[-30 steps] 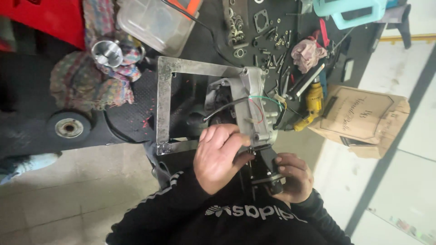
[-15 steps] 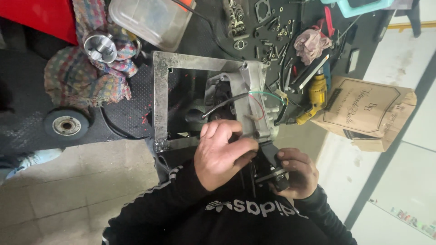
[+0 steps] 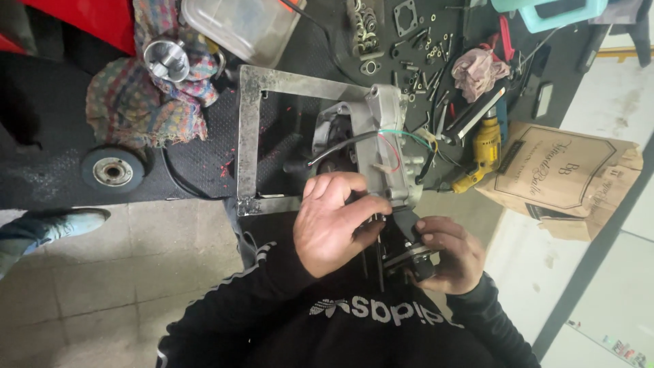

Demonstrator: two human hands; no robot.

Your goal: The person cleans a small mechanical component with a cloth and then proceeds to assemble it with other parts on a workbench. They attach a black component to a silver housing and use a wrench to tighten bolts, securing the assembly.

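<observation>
1. Head view: an engine casing (image 3: pixel 371 146) of grey metal is seen on a black mat (image 3: pixel 204 163), inside a bare metal frame (image 3: pixel 248 129); black, green and red wires are draped across it.
2. The left hand (image 3: pixel 334 221) is held at the near edge of the casing, its fingers (image 3: pixel 371 208) curled and pinched together against the casing's lower corner; what, if anything, is pinched there cannot be told.
3. The right hand (image 3: pixel 446 255) is closed around a dark round part (image 3: pixel 409 255) just below the casing, the fingers wrapped over its top.
4. The two hands are close together, the dark part lying between them, above the black jumper (image 3: pixel 368 320) worn by the person.
5. A yellow drill (image 3: pixel 480 153) is laid just right of the casing, beside a brown paper bag (image 3: pixel 562 177).
6. A pink rag (image 3: pixel 480 71) and loose bolts and washers (image 3: pixel 371 34) are scattered beyond the casing.
7. A checked cloth (image 3: pixel 146 102) with a shiny piston (image 3: pixel 167 60) on it is seen to the left, with a clear plastic tub (image 3: pixel 242 24) near it.
8. A black wheel (image 3: pixel 112 170) is lying on the mat's near left part, and a shoe (image 3: pixel 58 225) is seen on the tiled floor.
</observation>
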